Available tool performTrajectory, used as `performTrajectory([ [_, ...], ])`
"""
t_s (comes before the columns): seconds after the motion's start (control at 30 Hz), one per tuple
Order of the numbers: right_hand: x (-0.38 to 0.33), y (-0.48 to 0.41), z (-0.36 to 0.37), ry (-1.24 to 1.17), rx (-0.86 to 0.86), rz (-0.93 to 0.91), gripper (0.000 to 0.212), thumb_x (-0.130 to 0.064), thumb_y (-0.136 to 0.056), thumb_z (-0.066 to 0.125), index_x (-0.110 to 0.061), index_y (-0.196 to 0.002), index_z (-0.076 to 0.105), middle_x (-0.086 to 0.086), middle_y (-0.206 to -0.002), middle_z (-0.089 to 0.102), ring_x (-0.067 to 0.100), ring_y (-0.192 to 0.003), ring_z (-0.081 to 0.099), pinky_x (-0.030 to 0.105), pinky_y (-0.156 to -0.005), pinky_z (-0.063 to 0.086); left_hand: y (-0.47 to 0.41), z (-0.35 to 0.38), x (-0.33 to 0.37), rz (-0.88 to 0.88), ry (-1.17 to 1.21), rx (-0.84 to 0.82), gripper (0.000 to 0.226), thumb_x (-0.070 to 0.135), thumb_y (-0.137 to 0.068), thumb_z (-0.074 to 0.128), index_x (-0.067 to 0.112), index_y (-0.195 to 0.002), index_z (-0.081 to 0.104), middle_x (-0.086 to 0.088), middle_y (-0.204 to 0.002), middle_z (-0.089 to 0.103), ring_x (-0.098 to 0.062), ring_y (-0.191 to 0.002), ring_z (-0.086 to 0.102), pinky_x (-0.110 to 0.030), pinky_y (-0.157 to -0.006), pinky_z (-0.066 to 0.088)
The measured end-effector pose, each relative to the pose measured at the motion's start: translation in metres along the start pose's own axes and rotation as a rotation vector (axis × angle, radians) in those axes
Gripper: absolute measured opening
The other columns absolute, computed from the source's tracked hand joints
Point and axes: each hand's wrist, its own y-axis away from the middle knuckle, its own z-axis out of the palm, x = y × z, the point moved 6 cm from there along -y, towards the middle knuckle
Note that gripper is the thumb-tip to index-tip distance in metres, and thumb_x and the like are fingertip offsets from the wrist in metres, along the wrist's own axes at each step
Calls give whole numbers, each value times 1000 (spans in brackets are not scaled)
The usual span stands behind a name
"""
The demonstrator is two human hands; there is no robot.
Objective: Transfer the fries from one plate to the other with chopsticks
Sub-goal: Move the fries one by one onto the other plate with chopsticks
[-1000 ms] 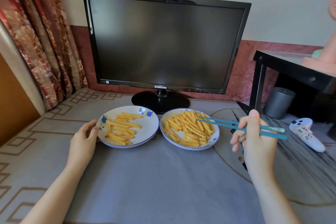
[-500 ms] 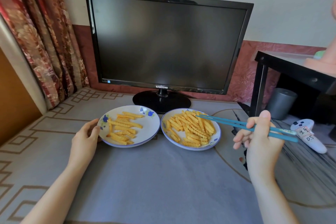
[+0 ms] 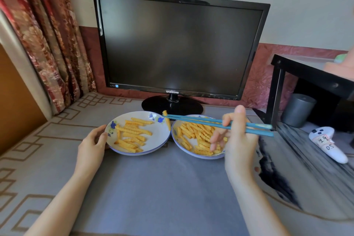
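One fry (image 3: 168, 123) hangs pinched by its end in the chopsticks (image 3: 201, 121) your right hand (image 3: 237, 140) grips, over the left plate (image 3: 159, 132), at its inner rim. Your left hand (image 3: 92, 140) holds that plate. Slack pinch could drop it between plates.

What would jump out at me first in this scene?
A big dark monitor stands at the back. Before it sit two plates of fries: the left hand holds the left plate by its rim. The right hand reaches blue chopsticks across the right plate, with a fry pinched at their tips by the left plate's right rim.
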Motion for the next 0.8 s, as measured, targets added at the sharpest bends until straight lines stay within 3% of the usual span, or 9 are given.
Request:
performTrajectory([
  [0.1, 13, 10, 34, -4, -140, 57, 42, -26, -101, 39, -9, -63, 45, 21, -43, 45, 23, -31, 41, 16, -35, 30, 0, 0, 0, 2, -5, -1, 32, 17, -98, 46, 14, -127, 59, -5, -112, 67, -25, -88, 67, -34, -84, 46],
  [0.23, 35, 20, 74, -31, -303, 101, 45, -31, -101, 38, -9, -64, 49, 20, -43, 48, 23, -29, 42, 18, -32, 29, 0, -1, 1, 1, -2, 4, 32, 15, -97, 47, 13, -126, 60, -5, -113, 66, -26, -92, 66, -35, -87, 47],
  [0.43, 53, 28, 101, 19, -415, 123, 42, -36, -100, 41, -10, -69, 52, 21, -50, 52, 21, -35, 48, 19, -35, 35, 1, -1, 3, 5, 14, 10, 31, 12, -97, 47, 12, -124, 61, -5, -108, 67, -26, -87, 66, -34, -85, 47],
  [0.6, 53, 33, 96, 39, -448, 100, 39, -31, -101, 41, -10, -70, 51, 20, -50, 51, 21, -38, 48, 17, -36, 34, 1, 0, 2, 2, 10, 7, 31, 12, -97, 46, 13, -124, 61, -4, -107, 66, -27, -90, 66, -32, -83, 45],
  [0.8, 32, 20, 63, 47, -355, 40, 38, -28, -100, 42, -4, -72, 52, 22, -53, 49, 15, -34, 46, 17, -35, 34, 1, 0, 2, 6, 3, 9, 31, 14, -97, 46, 15, -124, 60, -3, -107, 66, -26, -87, 66, -33, -83, 44],
])
